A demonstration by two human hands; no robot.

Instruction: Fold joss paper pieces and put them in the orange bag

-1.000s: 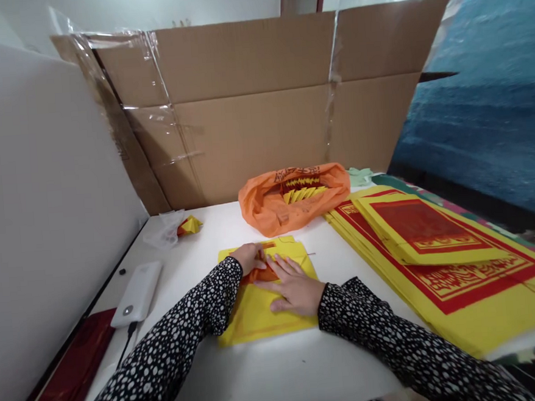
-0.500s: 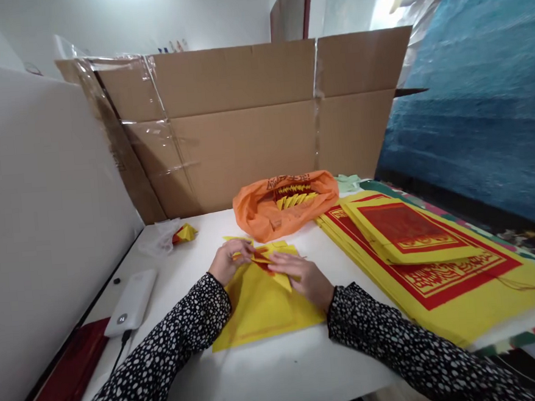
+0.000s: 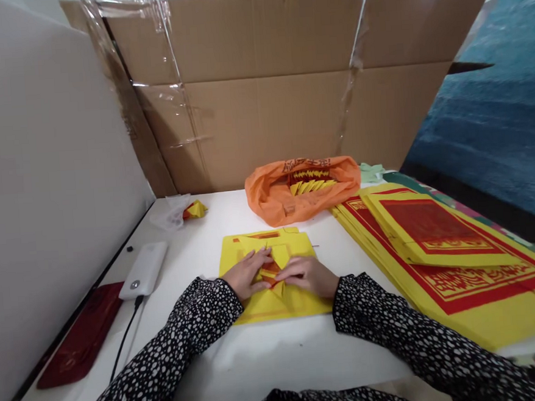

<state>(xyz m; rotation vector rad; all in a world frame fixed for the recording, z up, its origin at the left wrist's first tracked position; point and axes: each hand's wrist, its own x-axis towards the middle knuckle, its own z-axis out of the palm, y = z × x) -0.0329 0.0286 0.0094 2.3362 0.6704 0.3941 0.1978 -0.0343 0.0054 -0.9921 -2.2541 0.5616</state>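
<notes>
A folded yellow and red paper piece (image 3: 271,272) lies on a stack of yellow paper sheets (image 3: 234,248) in the middle of the table. My left hand (image 3: 249,275) holds its left side, thumb at the near edge and fingers at the far edge. My right hand (image 3: 310,275) pinches the right side, its fingertips bent together on a fold. Part of the piece is hidden under the fingers. Beyond the stack sits an orange plastic bag (image 3: 277,209) with several folded yellow and red paper pieces (image 3: 313,186) inside.
Large printed yellow and red sheets (image 3: 411,294) are piled at the right. To the left are a white power bank (image 3: 144,270) with a black cable, a dark red phone (image 3: 82,342), and a clear plastic bag (image 3: 170,213) beside a folded piece (image 3: 197,210). A cardboard panel (image 3: 261,103) stands behind.
The folded piece has come down flat on the stack, with both hands lower over it. My view has tilted downward, showing less of the room above the cardboard.
</notes>
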